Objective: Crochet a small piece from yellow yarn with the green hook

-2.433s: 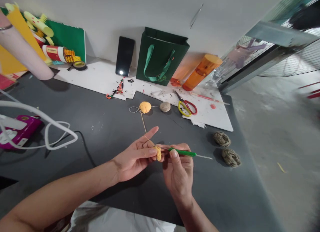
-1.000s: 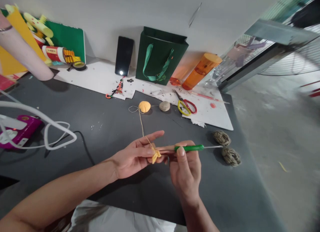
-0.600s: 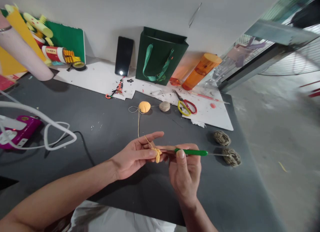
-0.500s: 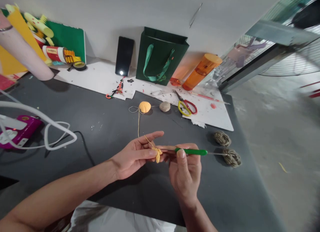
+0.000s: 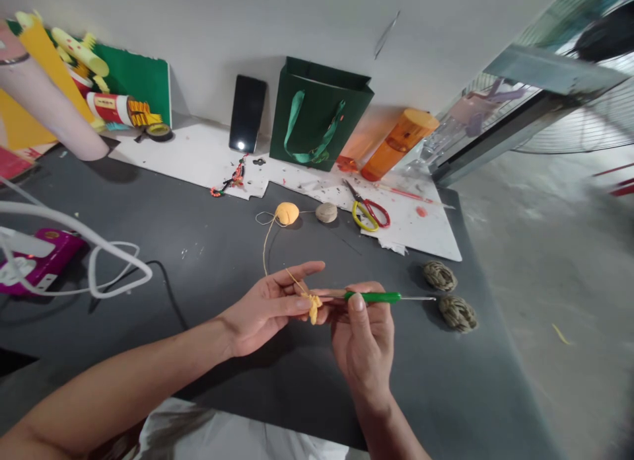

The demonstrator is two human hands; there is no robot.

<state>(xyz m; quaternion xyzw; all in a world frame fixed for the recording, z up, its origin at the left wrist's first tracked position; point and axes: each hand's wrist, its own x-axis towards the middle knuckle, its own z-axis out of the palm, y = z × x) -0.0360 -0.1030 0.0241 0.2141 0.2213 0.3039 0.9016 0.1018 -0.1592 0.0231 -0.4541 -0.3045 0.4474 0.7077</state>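
Observation:
A small yellow crocheted piece (image 5: pixel 314 308) is pinched between the thumb and fingers of my left hand (image 5: pixel 272 309), whose index finger stretches out with yellow yarn over it. My right hand (image 5: pixel 365 344) grips a crochet hook by its green handle (image 5: pixel 379 297). One metal end of the hook reaches the yellow piece; the other points right, near a grey-green yarn bundle (image 5: pixel 458 314). From my left hand the yarn runs back to a yellow yarn ball (image 5: pixel 286 213). Beside that ball lies a beige ball (image 5: pixel 326 213).
Red and yellow scissors (image 5: pixel 371 214) lie on a white board (image 5: pixel 416 232). Behind stand a phone (image 5: pixel 247 113), a dark green bag (image 5: pixel 319 113) and an orange bottle (image 5: pixel 400 144). White cables (image 5: pixel 119 246) and a purple power strip (image 5: pixel 54 255) are at left.
My right hand and the hook have shifted slightly left and up, and the hook's right end has drawn away from the grey-green bundle. The yarn strand now bows further left.

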